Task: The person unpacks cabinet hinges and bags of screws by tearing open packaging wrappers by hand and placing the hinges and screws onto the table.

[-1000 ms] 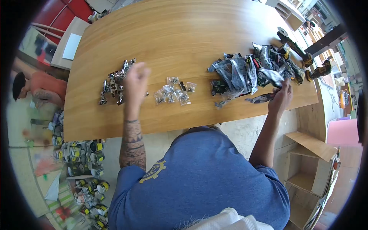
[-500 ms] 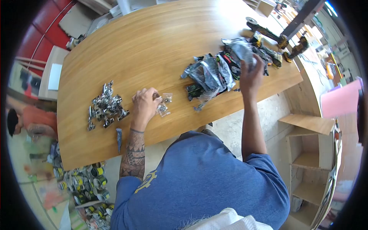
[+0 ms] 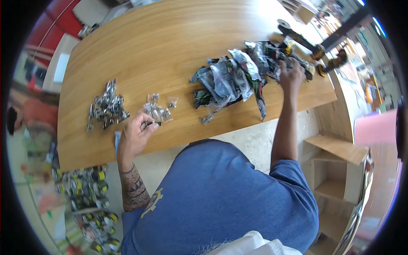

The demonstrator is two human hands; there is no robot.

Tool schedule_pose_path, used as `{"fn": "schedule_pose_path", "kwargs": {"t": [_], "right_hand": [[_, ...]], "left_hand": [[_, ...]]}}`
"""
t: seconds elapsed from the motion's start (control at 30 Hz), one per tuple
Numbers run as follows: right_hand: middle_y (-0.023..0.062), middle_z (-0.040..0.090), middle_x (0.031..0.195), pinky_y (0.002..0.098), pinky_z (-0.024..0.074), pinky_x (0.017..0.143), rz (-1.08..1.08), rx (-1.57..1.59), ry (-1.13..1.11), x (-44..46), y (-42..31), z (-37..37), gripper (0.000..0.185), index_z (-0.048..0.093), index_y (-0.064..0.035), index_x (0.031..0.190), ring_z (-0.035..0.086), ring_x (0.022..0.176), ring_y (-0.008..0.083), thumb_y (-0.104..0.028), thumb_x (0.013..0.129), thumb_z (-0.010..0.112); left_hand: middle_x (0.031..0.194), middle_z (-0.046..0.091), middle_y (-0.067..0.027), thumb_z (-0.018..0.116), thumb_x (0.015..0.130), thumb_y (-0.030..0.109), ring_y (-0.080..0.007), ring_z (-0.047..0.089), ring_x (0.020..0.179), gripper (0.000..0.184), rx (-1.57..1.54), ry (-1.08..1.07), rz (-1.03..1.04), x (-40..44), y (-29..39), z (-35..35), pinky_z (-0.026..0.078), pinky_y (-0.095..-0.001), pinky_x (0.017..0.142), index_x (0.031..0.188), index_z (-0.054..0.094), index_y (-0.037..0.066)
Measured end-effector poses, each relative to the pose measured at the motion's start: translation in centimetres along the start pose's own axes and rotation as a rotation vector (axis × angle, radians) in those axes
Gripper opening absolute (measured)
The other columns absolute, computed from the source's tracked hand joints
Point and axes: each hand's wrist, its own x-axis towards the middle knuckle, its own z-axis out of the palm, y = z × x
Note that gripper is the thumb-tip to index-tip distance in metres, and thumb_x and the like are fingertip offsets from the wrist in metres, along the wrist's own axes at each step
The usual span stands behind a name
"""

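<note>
Dark piece point(image 3: 158, 123) in left hand point(image 3: 136, 132), now nearer table edge point(image 3: 172, 144)

Pinched in the left fingers point(image 3: 142, 120), a small dark piece point(image 3: 158, 123), jutting past the tips. Just beyond them, small clear bags point(image 3: 160, 112) of metallic bits, loosely clustered. Around and left of the spread right fingers point(image 3: 290, 67), crumpled dark and silvery packets point(image 3: 223, 80), heaped and overlapping.

Hinge pile point(image 3: 108, 106) on bench point(image 3: 170, 46), left side. Small bags point(image 3: 158, 109) right of it. Larger packets point(image 3: 225, 80) farther right. Power tools point(image 3: 299, 38) beyond these, at bench's right end. Cans point(image 3: 85, 187) below, left of bench.
</note>
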Motion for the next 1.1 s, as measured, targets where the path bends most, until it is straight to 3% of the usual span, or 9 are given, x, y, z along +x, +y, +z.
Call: {"fn": "schedule_pose_path", "kwargs": {"t": [0.1,0.17,0.27,0.3,0.43,0.6,0.87,1.03,1.1], "right_hand": [[0.0267,0.063,0.146,0.0533,0.0404,0.117,0.27,-0.308,-0.468,4.1,6.1,3.4,0.089,0.063,-0.0084,0.148,0.058,0.137,0.0439,-0.078,0.092,0.059],[0.0222,0.067,0.143,0.0481,0.0492,0.109,0.188,-0.163,-0.663,5.6,6.8,2.6,0.071,0.063,-0.0083,0.148,0.065,0.124,0.0419,-0.061,0.101,0.06],[0.0155,0.08,0.113,0.042,0.0548,0.091,-0.137,0.287,-0.408,5.6,11.4,5.3,0.046,0.079,-0.0032,0.121,0.074,0.101,0.0281,-0.045,0.105,0.066],[0.0133,0.08,0.111,0.0416,0.0561,0.087,0.014,0.314,-0.38,5.5,12.0,6.3,0.044,0.08,-0.0041,0.118,0.074,0.098,0.0244,-0.044,0.105,0.067],[0.0132,0.079,0.108,0.0436,0.0559,0.087,-0.049,0.325,-0.253,5.6,11.9,6.3,0.04,0.079,-0.0054,0.113,0.075,0.097,0.0302,-0.042,0.105,0.067],[0.0128,0.079,0.104,0.0434,0.0565,0.083,-0.087,0.37,-0.153,5.0,10.9,6.5,0.034,0.079,-0.0039,0.109,0.074,0.091,0.0293,-0.037,0.105,0.07],[0.0089,0.067,0.09,0.0328,0.0557,0.07,0.092,1.099,0.269,2.8,1.6,-1.5,0.026,0.064,0.0027,0.094,0.065,0.079,0.0157,-0.019,0.108,0.068],[-0.001,0.053,0.089,0.029,0.0437,0.071,0.109,1.229,0.15,-0.8,-2.9,-4.6,0.02,0.055,-0.0038,0.097,0.046,0.082,0.0098,-0.016,0.111,0.064],[-0.0005,0.055,0.091,0.0256,0.0447,0.072,0.293,1.625,0.0,-2.5,-2.4,-3.8,0.018,0.052,-0.0076,0.099,0.048,0.083,0.0072,-0.016,0.112,0.062]], "left_hand": [[0.088,0.072,-0.0067,0.077,0.097,0.017,-0.0109,0.066,0.083,0.019,-0.059,0.005,0.041,-2.0,-3.2,2.0,0.056,-0.0326,0.078,0.104,0.071,0.0],[0.092,0.075,-0.0101,0.078,0.096,0.021,-0.016,0.071,0.086,0.024,-0.051,-0.042,-0.043,-3.0,-2.2,2.8,0.057,-0.0357,0.079,0.105,0.072,0.0],[0.095,0.075,-0.0153,0.08,0.095,0.031,-0.0234,0.073,0.085,0.034,0.231,-0.032,-0.055,-3.7,1.4,3.0,0.057,-0.0392,0.077,0.111,0.071,0.002],[0.091,0.074,-0.0141,0.08,0.095,0.034,-0.0218,0.071,0.082,0.037,0.332,-0.004,0.032,-3.9,1.4,3.4,0.055,-0.0381,0.074,0.114,0.071,0.004],[0.091,0.074,-0.0158,0.08,0.096,0.036,-0.0276,0.072,0.082,0.039,0.312,0.113,-0.088,-3.6,4.2,5.7,0.056,-0.0407,0.073,0.114,0.07,0.003],[0.091,0.074,-0.0172,0.078,0.098,0.035,-0.0276,0.072,0.08,0.038,0.314,0.192,0.104,-1.0,5.8,10.4,0.056,-0.0418,0.073,0.112,0.07,0.001],[0.08,0.069,-0.0135,0.078,0.095,0.055,-0.0213,0.07,0.072,0.066,0.066,0.235,0.385,7.2,12.8,21.6,0.057,-0.0375,0.069,0.128,0.061,0.001],[0.085,0.073,-0.0092,0.072,0.106,0.027,-0.0133,0.072,0.082,0.036,-0.373,0.005,0.344,10.3,16.7,26.9,0.058,-0.0315,0.073,0.123,0.062,-0.002],[0.095,0.074,-0.007,0.065,0.109,0.013,-0.0097,0.072,0.09,0.018,-0.396,0.079,0.342,11.9,16.2,27.7,0.058,-0.0291,0.077,0.119,0.064,-0.002]]}}
